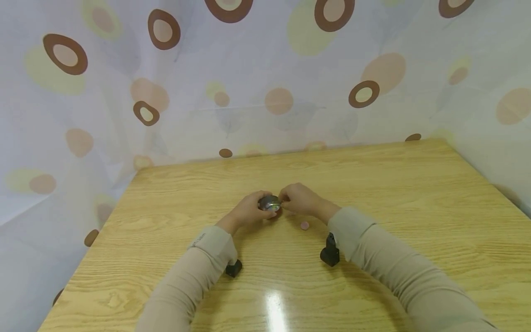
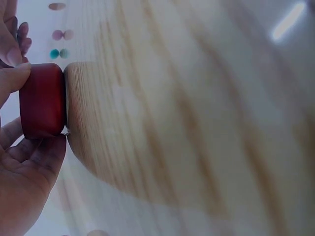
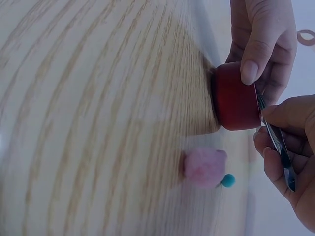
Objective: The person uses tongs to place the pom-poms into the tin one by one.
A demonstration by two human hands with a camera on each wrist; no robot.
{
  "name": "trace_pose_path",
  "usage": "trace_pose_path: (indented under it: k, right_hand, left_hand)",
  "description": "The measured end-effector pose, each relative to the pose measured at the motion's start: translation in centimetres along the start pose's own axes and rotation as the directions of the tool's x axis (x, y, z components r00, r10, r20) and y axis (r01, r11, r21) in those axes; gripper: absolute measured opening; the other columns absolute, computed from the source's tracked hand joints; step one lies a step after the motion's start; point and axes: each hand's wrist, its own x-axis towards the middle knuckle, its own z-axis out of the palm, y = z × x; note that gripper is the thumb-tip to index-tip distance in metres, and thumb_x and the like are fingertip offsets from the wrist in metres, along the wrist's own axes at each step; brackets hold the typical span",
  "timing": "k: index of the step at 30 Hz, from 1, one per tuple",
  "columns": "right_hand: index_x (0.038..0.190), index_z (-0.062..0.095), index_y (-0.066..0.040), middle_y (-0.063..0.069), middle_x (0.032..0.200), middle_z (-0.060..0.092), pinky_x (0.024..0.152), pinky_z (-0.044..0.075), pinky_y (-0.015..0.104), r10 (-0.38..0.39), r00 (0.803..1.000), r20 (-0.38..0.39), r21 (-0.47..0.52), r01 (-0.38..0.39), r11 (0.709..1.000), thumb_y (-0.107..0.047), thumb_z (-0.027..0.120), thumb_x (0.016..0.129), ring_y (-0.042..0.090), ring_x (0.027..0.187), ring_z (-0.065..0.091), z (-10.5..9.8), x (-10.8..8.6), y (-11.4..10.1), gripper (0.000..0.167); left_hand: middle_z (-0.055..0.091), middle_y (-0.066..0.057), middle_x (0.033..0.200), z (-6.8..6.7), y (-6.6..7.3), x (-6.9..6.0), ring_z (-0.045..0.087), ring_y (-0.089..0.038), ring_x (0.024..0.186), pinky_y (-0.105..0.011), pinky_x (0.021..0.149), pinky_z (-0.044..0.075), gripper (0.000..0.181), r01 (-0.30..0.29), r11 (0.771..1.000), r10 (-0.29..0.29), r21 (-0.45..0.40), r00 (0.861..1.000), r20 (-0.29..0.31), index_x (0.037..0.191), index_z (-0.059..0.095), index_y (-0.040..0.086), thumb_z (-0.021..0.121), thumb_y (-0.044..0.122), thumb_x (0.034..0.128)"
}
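Wood-grain table [image 1: 415, 193], red container [image 3: 238, 101] between two hands

A pale backdrop [image 1: 249, 60] with brown rings and peach and yellow blotches rises behind the table; the round red container stands upright toward the middle of the tabletop, its mouth glinting in the head view, its contents too small to make out. The left hand [image 1: 249, 210] grips the container, thumb on one side and fingers round the other; the right hand [image 1: 301, 200] pinches metal tweezers [image 3: 279, 145] at the rim, their tips hidden behind it in the right wrist view. A fuzzy pink pompom [image 3: 204, 167] lies on the table near the container; a small teal ball [image 3: 228, 180] shows just beside it in that view, though I cannot pick it out from the head. Both sleeves [image 1: 398, 258] are cut off by the lower edge; a black device [image 1: 329, 253] shows below the right cuff, another, partly covered, by the left. The left cuff [image 1: 205, 242] bears dark lettering, too small to read; the red wall visible to the wrist cameras shows plain colour.
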Motion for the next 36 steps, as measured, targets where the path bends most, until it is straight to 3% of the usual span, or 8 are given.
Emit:
trace_pose_path:
  k: [7,22,36]
  right_hand:
    - [0.084,0.063,0.002,0.004,0.077,0.061,0.058,0.043,0.023,0.001,1.000,-0.004,-0.001,-0.001,1.000,0.001,0.054,0.078,0.010,0.060,0.050,0.1,0.0,0.2,0.011]
    - [0.091,0.063,0.003,0.010,0.088,0.062,0.071,0.046,0.031,-0.011,1.000,-0.029,-0.016,0.010,1.000,-0.001,0.055,0.079,0.018,0.080,0.056,-0.6,-1.2,0.6,0.014]
    - [0.092,0.061,0.004,0.010,0.087,0.060,0.070,0.045,0.034,0.050,0.996,-0.074,-0.041,-0.053,0.998,-0.004,0.056,0.081,0.021,0.080,0.056,-1.4,-3.0,1.8,0.015]
  left_hand:
    - [0.046,-0.009,0.118,0.1,0.0,0.0,0.048,-0.020,0.102,-0.031,0.085,0.039,0.055,0.000,1.000,0.000,0.003,1.000,-0.007,0.125,0.040,0.003,0.066,0.016,0.0774]
    - [0.047,-0.008,0.117,0.2,0.3,-0.1,0.048,-0.020,0.102,-0.031,0.085,0.039,0.054,0.016,1.000,-0.016,0.012,1.000,-0.011,0.124,0.040,0.004,0.066,0.017,0.0774]
    - [0.045,-0.010,0.120,0.2,0.3,-0.3,0.046,-0.023,0.105,-0.033,0.086,0.039,0.057,0.012,1.000,-0.012,0.011,1.000,0.008,0.126,0.038,0.003,0.065,0.017,0.0776]
